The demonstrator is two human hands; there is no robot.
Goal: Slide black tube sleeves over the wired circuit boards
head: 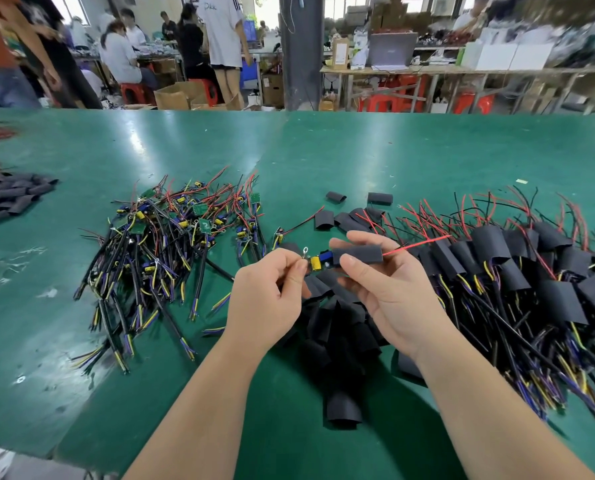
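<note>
Far left: spare heap of sleeves [8, 199], well apart from the work.

Left of centre: pile of bare wired boards [171, 237], leads splayed toward me. Stock to draw from.

My left hand [272, 289]: thumb and forefinger pinch the lead just beside the ring terminal [304, 251], other fingers curled under. It anchors the piece.

Centre, held above the table [393, 150]: circuit board [320, 259], its yellow and blue parts exposed, its right end already inside the black sleeve [358, 255].

My right hand [386, 285]: thumb below and fingers above grasp the sleeve. The red wire [417, 244] pokes out of its far end.

Step, as I judge it: sleeving is part done. Next move calls for drawing the sleeve leftward over the exposed parts while the left pinch holds firm; the components may catch the sleeve's mouth.

Below the hands: loose sleeves [337, 327]. Right: finished pile [531, 271], crowded close. Open room lies ahead on bare green; the table's near edge is close to my forearms.
</note>
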